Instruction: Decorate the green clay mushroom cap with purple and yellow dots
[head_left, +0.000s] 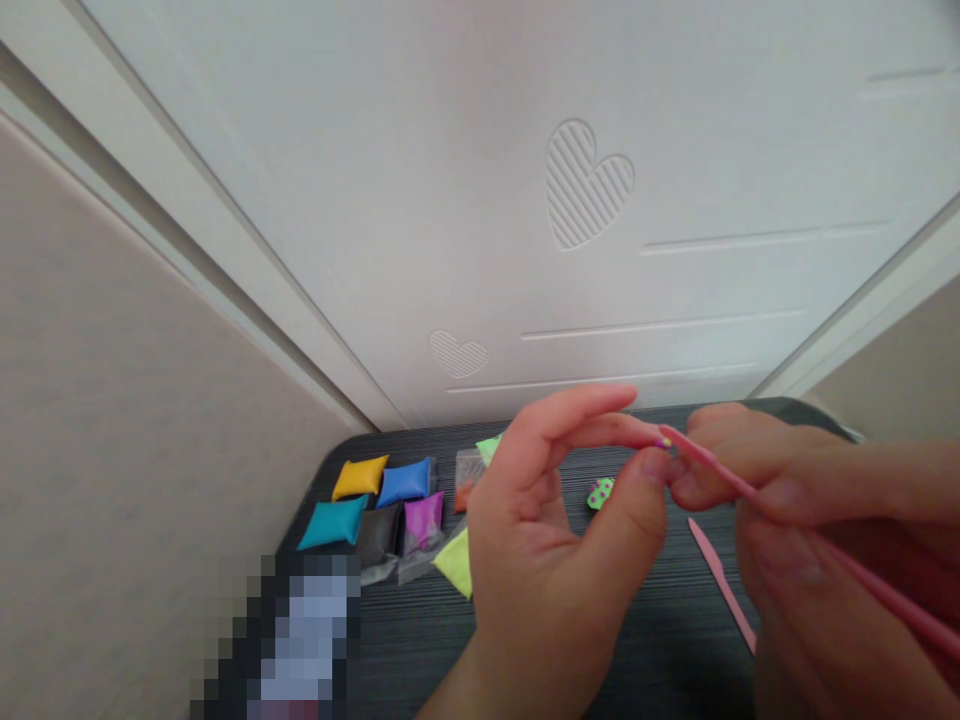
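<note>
My left hand is raised over a dark table, its thumb and forefinger pinched on a tiny piece of coloured clay. My right hand grips a long pink modelling tool whose tip touches that piece. A small green clay shape with pink dots lies on the table behind my left hand. A second pink tool lies flat beneath my right hand.
Several small clay packets lie at the table's back left: yellow, blue, teal, black, purple, lime. A white door panel with embossed hearts stands behind. A blurred patch covers the front left.
</note>
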